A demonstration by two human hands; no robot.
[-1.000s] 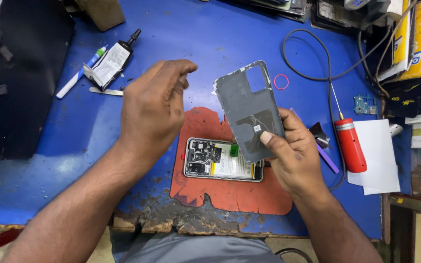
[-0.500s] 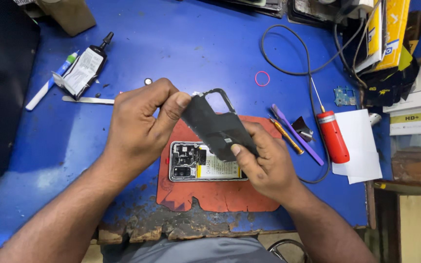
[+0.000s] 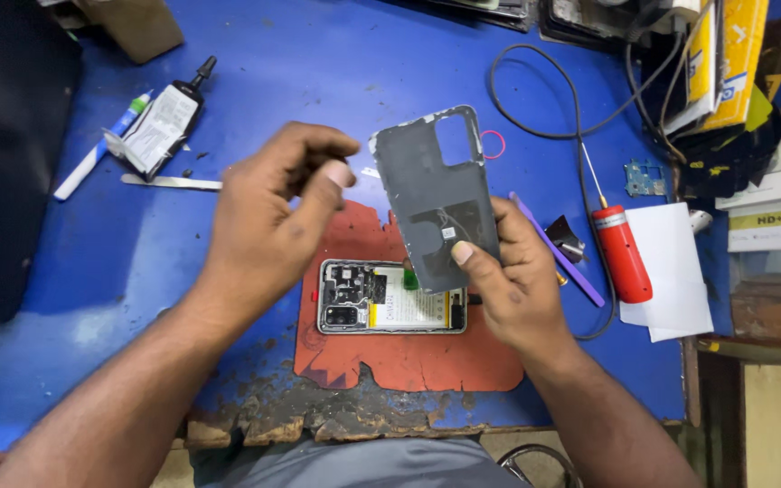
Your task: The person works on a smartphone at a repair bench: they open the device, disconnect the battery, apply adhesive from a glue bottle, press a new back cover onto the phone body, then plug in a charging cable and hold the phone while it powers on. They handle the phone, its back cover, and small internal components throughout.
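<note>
- grey phone back cover (image 3: 436, 194): held above the tabletop, inner face toward the camera, camera cutout at the top, tilted slightly left.
- right hand (image 3: 512, 280): closed on the cover's lower right edge, thumb pressed on the inner face.
- left hand (image 3: 268, 226): just left of the cover, not touching it, fingers curled with thumb against fingertips; whether it pinches anything cannot be told.
- opened phone (image 3: 390, 296): lies flat on the red mat (image 3: 409, 357), directly beneath the cover.
- red-handled screwdriver (image 3: 619, 248) and purple pry tool (image 3: 558, 248): on the blue tabletop (image 3: 318, 81), right of the right hand.

Both my forearms are bare up to the picture's edge, no sleeves on them. My left hand (image 3: 268, 217) and right hand (image 3: 512, 285) have no glove, ring or watch. My nails are short.
</note>
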